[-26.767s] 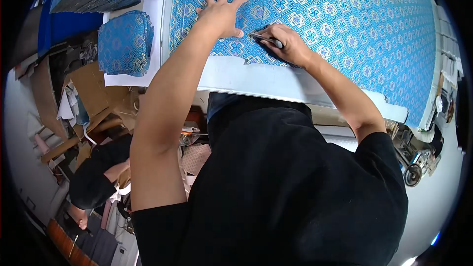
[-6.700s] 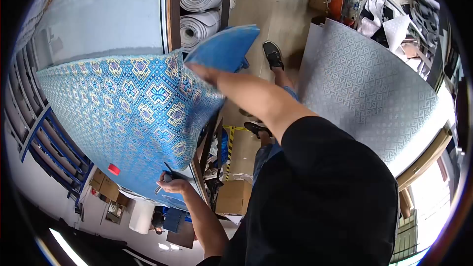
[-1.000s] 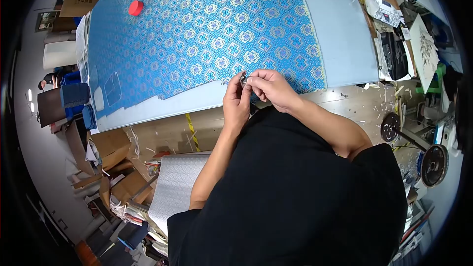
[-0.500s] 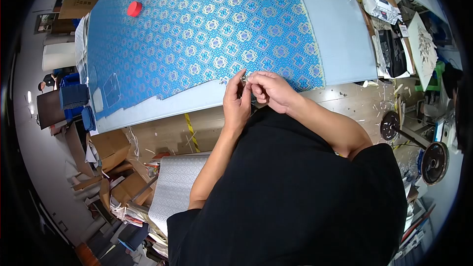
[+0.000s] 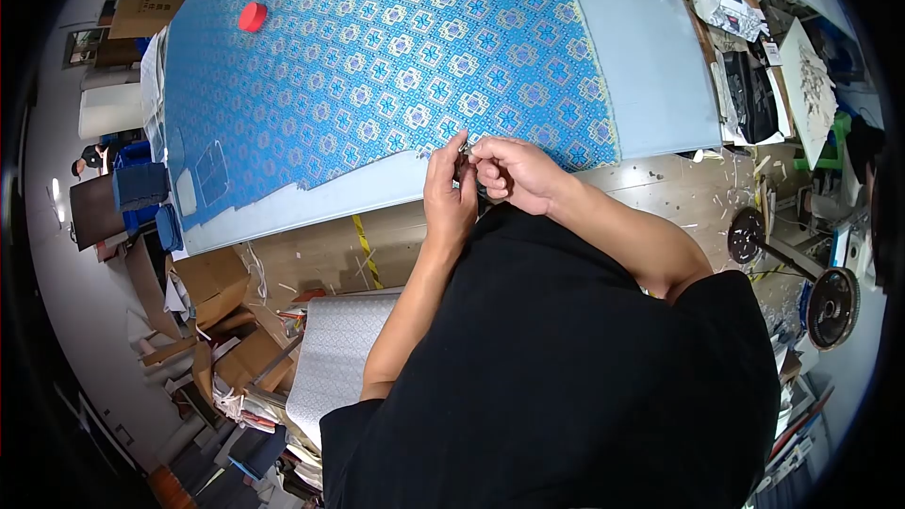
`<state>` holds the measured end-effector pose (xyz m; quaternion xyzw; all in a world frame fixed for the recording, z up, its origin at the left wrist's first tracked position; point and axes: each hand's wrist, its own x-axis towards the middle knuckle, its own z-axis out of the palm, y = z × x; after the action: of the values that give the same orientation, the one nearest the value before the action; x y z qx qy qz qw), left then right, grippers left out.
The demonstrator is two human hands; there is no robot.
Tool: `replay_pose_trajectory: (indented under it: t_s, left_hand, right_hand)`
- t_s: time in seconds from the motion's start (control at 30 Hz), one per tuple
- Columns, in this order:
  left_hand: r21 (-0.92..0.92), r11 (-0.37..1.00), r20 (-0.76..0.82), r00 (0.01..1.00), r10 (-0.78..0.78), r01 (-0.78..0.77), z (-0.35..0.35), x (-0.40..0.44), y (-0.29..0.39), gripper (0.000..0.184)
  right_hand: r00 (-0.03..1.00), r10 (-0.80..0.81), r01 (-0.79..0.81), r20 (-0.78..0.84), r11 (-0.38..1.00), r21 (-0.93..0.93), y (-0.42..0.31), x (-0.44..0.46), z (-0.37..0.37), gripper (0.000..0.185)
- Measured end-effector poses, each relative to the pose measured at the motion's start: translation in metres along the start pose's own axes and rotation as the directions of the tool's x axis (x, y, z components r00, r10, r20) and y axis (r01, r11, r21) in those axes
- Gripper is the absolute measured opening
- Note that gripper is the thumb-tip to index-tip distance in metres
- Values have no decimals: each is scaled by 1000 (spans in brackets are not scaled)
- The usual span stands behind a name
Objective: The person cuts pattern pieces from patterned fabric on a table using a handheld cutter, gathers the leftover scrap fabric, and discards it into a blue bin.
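Note:
My left hand point(image 5: 451, 190) and my right hand point(image 5: 518, 172) meet just off the table's front edge, both closed around a small dark metallic item point(image 5: 465, 150), too small to make out. Beyond them a blue patterned fabric point(image 5: 377, 66) lies over the table, its front edge cut unevenly. On the fabric's left part rests a red round object point(image 5: 252, 17). A clear template point(image 5: 213, 173) lies flat near the fabric's left front corner.
The table's bare pale surface point(image 5: 650, 85) shows at the right. A pedestal fan point(image 5: 831, 308) stands at the right. Cardboard boxes point(image 5: 212, 292) and a patterned grey roll point(image 5: 330, 349) are at the lower left. A person point(image 5: 91, 158) is at the far left.
Since the oldest frames, my hands have left the fabric and come together; the uneven front cut now shows. Over the last second the view has shifted slightly, with both hands staying together.

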<state>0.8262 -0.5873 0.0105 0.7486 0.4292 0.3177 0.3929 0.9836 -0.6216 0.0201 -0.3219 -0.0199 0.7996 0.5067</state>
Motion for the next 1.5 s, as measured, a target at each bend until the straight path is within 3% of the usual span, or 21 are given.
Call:
replay_pose_trajectory:
  t_s: [0.23, 0.37, 0.47, 0.6, 0.7, 0.73, 0.83, 0.87, 0.93, 0.97, 1.0, 1.03, 1.13, 1.23, 1.33, 1.37, 1.43, 1.5]
  left_hand:
    - [167, 965, 40, 979, 200, -204, -4, 4, -2, 56]
    - [245, 955, 77, 985, 154, -169, -3, 2, -4, 50]
    - [307, 942, 132, 986, 100, -137, -3, 1, -5, 47]
    - [305, 935, 153, 978, 138, -180, 1, 2, -10, 49]
    - [362, 921, 200, 977, 75, -145, 3, 3, -5, 47]
    - [337, 931, 191, 978, 81, -143, 3, 3, -5, 46]
    - [317, 940, 192, 979, 66, -125, 5, 1, -15, 46]
    - [265, 964, 197, 980, -19, -35, 6, -1, -20, 46]
    - [218, 974, 209, 972, -109, 62, 4, -3, -22, 45]
    - [54, 974, 209, 951, -228, 222, 1, -2, -20, 45]
    - [-108, 920, 226, 911, -345, 376, -1, -3, -20, 45]
    - [-132, 918, 221, 914, -339, 373, -4, -2, -25, 43]
    - [-213, 894, 279, 902, -330, 393, -16, -2, -30, 44]
    - [-234, 881, 298, 893, -338, 411, -20, -3, -28, 45]
    - [-294, 833, 394, 853, -341, 469, -21, -2, -19, 45]
    - [-291, 833, 389, 854, -347, 471, -20, -2, -17, 45]
    - [-384, 784, 449, 841, -302, 487, -16, -1, -11, 44]
    - [-404, 741, 480, 814, -328, 536, -14, 0, -6, 42]
  right_hand:
    - [999, -10, 9, -33, 1000, -22, 1, 2, 0, 16]
    - [992, -86, 76, -91, 991, -109, 5, 4, -3, 13]
    - [988, -101, 93, -115, 993, -74, 14, 10, -10, 13]
    - [982, -108, 98, -153, 993, -72, 15, 11, -14, 17]
    - [958, -249, 188, -141, 919, -346, 15, 15, -23, 16]
    - [956, -255, 192, -143, 917, -350, 13, 16, -25, 16]
    - [921, -389, 296, -16, 728, -618, 10, 24, -34, 17]
    - [921, -390, 298, -14, 727, -618, 5, 26, -40, 17]
    - [899, -437, 208, 33, 358, -910, -7, 22, -49, 17]
    - [885, -465, 131, 31, 184, -974, -11, 21, -55, 16]
    - [854, -519, 74, 38, 49, -996, -9, 26, -68, 16]
    - [824, -564, 12, 57, -83, -997, -10, 28, -72, 15]
    - [821, -570, -156, -6, -215, -964, -12, 24, -76, 15]
    - [826, -563, -141, -14, -184, -973, -20, 18, -76, 19]
    - [823, -563, -21, -71, 96, -995, -25, 4, -63, 20]
    - [827, -558, -16, -67, 96, -995, -21, 5, -60, 20]
    - [903, -430, 241, 6, 494, -835, -17, 5, -51, 14]
    - [916, -399, 269, 38, 541, -797, -11, 5, -40, 17]
